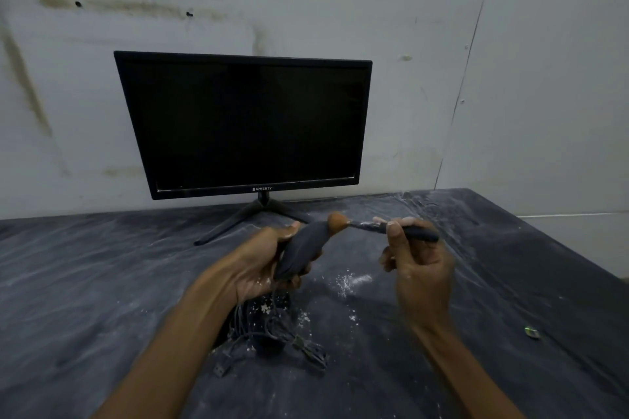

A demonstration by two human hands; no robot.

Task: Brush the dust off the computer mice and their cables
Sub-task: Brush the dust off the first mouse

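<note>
Dusty grey plastic is what the dark, rounded computer mouse (301,250) shows, lifted off the counter (102,282) in front of the black flat-screen monitor (243,124). The left hand (262,258) wraps its fingers round the mouse's body, probably to tilt its far end up to the bristles. The right hand (420,262) pinches the black handle of a small tan-bristled brush (374,226), whose soft head touches that raised end, so the powder should fall clear of the grip.

Nearer us than the monitor, below the lifted mouse, a tangle of dark cables (269,333) lies flecked with white powder; I cannot tell whether a second mouse sits in it. The counter is dark, smeared and streaked with white dust. Behind the monitor rises a pale, stained wall (340,10).
</note>
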